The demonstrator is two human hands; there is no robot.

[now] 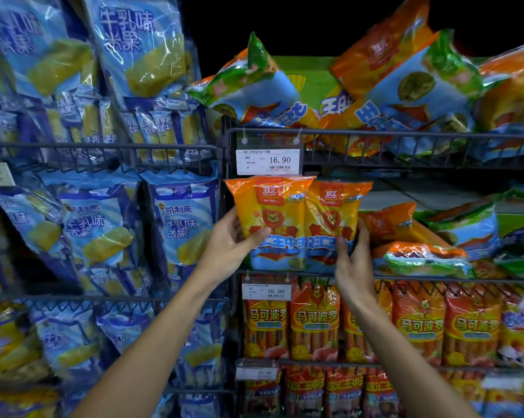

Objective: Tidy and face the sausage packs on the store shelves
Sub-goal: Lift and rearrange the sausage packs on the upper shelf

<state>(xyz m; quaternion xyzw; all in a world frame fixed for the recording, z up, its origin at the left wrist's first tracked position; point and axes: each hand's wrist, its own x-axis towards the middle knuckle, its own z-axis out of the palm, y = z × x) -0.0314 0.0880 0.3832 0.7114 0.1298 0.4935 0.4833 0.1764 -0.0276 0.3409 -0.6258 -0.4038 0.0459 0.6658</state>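
**Facing two sausage packs at the left end of the middle shelf**

Left of the work area, wire shelves hold blue snack bags (176, 227). These are not part of the task and need no handling.

The left hand (235, 236) grips the left pack (271, 218) at its left edge, thumb across the front, fingers behind. The pack stands upright, label outward, directly below the price tag (268, 161) clipped to the upper rail (375, 135).

The right pack (333, 224) stands just beside the left pack, their inner edges touching or slightly overlapping. The right hand (352, 260) holds it at its lower right, thumb on the front, fingers round the edge.

To the right, loose packs (420, 251) lie flat and tilted on the same shelf, not yet faced. The shelf above carries a similar jumble; the lower shelf (315, 321) holds upright rows.

Procedure, as judged from this view:

1. Keep both packs vertical and level at the top seams.
2. Seat the bottom edges behind the front rail (405, 278), so neither pack slides forward.
3. Close the gap between the packs without creasing the film.
4. Release only when both stand unaided.

Risk: the film looks slick, and a pack set down leaning may topple onto the loose packs.
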